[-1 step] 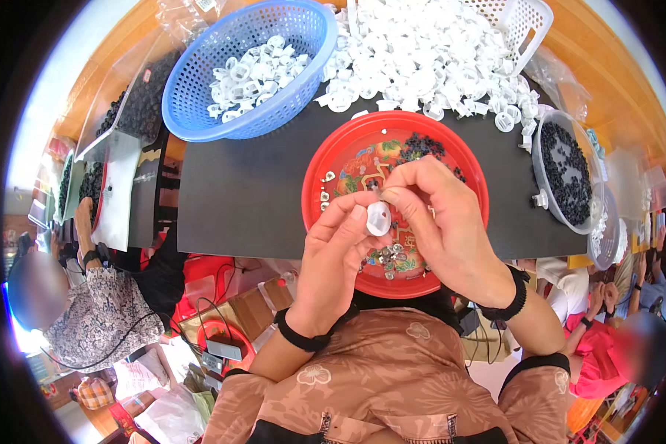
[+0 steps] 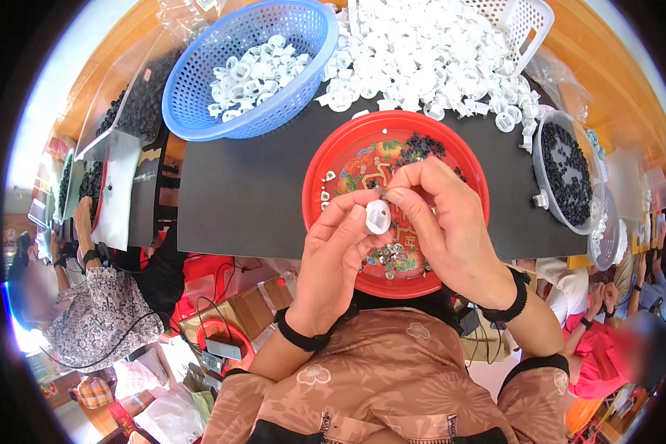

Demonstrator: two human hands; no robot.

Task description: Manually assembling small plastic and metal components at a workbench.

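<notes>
My left hand pinches a small round white plastic part with a hole in it. The fingertips of my right hand are closed together at the part's upper edge; whatever is between them is too small to make out. Both hands are over a red round tray with a printed pattern. Inside it are a heap of small black pieces, several shiny metal pieces near the front, and a few more metal bits along the left side.
A blue perforated basket of white parts stands at the back left, beside a large pile of white parts. At right is a clear tub of black pieces. Co-workers sit to the left and right of the black table.
The white part has tilted very slightly upward in my left fingers. Both my hands stay almost in place. The co-worker at left has shifted a little, and more of an arm shows.
</notes>
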